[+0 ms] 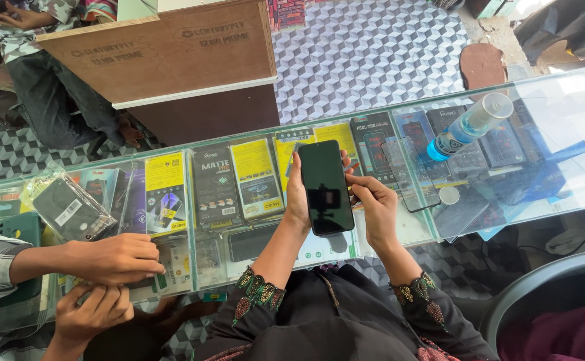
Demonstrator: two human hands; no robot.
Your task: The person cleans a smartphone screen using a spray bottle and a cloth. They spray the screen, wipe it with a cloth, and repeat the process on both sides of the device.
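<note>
A dark-screened smartphone (324,187) is held above the glass table (540,113), gripped by the left hand (299,194), while its right edge is pinched by the right hand (373,207) fingers.

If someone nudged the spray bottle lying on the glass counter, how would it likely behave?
The spray bottle lies on its side on the smooth glass counter, so it would probably roll rather than stay put. Its round body and clear plastic suggest that it is light and slides easily. It rests well away from the left hand and right hand, which are at the phone.
</note>
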